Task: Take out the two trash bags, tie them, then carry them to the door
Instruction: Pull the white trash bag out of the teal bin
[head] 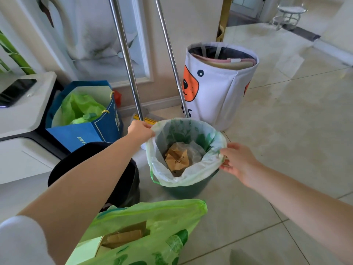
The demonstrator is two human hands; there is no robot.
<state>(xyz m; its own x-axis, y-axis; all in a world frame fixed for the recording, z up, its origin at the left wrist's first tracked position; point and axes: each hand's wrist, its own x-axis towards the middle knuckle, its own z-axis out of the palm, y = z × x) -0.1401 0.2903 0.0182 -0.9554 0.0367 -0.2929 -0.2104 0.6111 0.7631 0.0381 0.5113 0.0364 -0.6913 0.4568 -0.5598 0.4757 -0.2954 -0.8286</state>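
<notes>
At the Bin Rim: Both Hands on the Liner

At opposite rim edges, left hand [140, 131] and right hand [237, 161] pinching translucent green-printed plastic trash bag [186, 177], seated in dark green round bin [188, 190]. Crumpled brown paper [176, 158] inside. Nearer, second light-green plastic bag [152, 232] on tiled floor [286, 131].

Tight on the left, open floor on the right

The green bin [188, 188] is hemmed in: a black bin [126, 180] just beside it on the left, two metal poles [131, 77] and a white fabric basket [217, 88] close behind, a green bag [152, 226] lying near in front. Further left a blue paper bag [91, 131] and a white cabinet [24, 111] block passage. Right of the bin, tiled floor [286, 131] runs far back, unobstructed.
</notes>
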